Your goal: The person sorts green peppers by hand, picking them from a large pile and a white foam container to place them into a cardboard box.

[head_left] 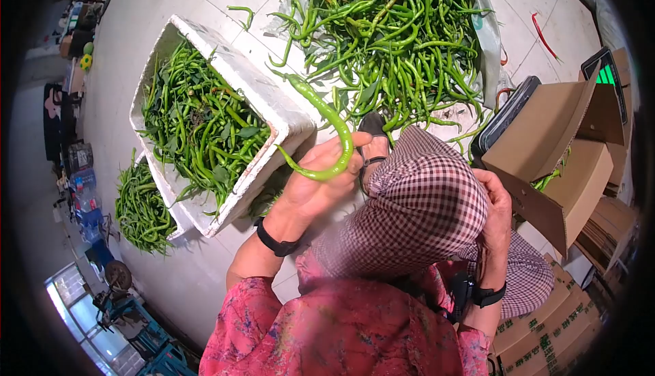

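A long, curved green chili pepper (339, 130) lies across my left hand (321, 183), whose fingers are closed around its lower bend. Its stem end points up and to the left, and its thin tip hooks back past my thumb side. My right hand (497, 202) rests against the side of my knee in checked trousers (430, 192). Its fingers are loosely bent along the cloth and partly hidden; no object shows in them. To the left of my left hand, a white foam box (273, 106) stands tilted, filled with green chili peppers and some leaves (198, 117).
A large heap of green chili peppers (389, 41) spreads on a pale plastic sack (488, 55) ahead. Another pile (142, 209) lies beyond the foam box. An open cardboard box (532, 130) stands at right, beside a scale with a lit display (606, 76). One red pepper (544, 37) lies on the tiles.
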A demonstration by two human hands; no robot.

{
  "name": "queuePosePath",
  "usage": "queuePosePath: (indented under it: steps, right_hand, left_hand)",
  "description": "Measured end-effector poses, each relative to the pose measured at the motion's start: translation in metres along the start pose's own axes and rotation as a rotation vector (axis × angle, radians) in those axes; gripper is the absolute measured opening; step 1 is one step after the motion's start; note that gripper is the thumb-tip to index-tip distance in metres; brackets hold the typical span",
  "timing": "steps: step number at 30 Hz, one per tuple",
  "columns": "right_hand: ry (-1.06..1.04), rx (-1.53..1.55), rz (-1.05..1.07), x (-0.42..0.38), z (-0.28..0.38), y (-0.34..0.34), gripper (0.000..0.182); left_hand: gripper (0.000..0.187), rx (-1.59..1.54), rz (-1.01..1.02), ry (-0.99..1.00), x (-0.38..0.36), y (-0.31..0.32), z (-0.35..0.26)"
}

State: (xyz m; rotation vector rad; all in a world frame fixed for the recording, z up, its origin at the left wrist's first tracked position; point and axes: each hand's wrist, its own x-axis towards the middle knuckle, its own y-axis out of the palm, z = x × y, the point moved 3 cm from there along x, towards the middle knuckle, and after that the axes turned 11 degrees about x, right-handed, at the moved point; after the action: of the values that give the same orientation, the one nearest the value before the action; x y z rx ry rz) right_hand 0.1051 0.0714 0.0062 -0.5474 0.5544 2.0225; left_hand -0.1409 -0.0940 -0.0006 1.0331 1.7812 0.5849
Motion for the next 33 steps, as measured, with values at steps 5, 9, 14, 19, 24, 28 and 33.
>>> queuePosePath:
  steps: [5,9,14,19,24,28,33]
  right_hand:
    - [-0.003,0.065,0.029,0.003,0.010,0.017,0.018]
    - [-0.003,0.030,0.018,0.008,0.000,0.010,0.018]
    - [0.041,0.154,-0.007,0.018,-0.030,-0.020,0.017]
    - [0.167,0.246,-0.071,0.041,-0.066,-0.029,0.021]
    - [0.201,0.087,-0.056,0.071,-0.074,-0.017,0.022]
    - [0.244,0.140,-0.107,0.114,-0.103,-0.014,0.022]
    - [0.169,0.073,-0.157,0.175,-0.120,-0.011,0.018]
  left_hand:
    - [0.049,0.046,0.050,0.003,-0.004,0.011,-0.003]
    - [0.050,-0.078,-0.140,0.148,-0.033,-0.025,-0.036]
    - [0.050,-0.277,-0.239,0.640,-0.082,-0.087,-0.091]
    - [0.033,0.190,-0.368,0.036,-0.033,-0.091,0.032]
    - [0.028,0.663,-0.369,0.008,0.083,-0.077,0.040]
    - [0.027,0.788,-0.406,0.104,0.161,-0.090,0.034]
    - [0.049,1.023,-0.515,0.213,0.231,-0.104,0.029]
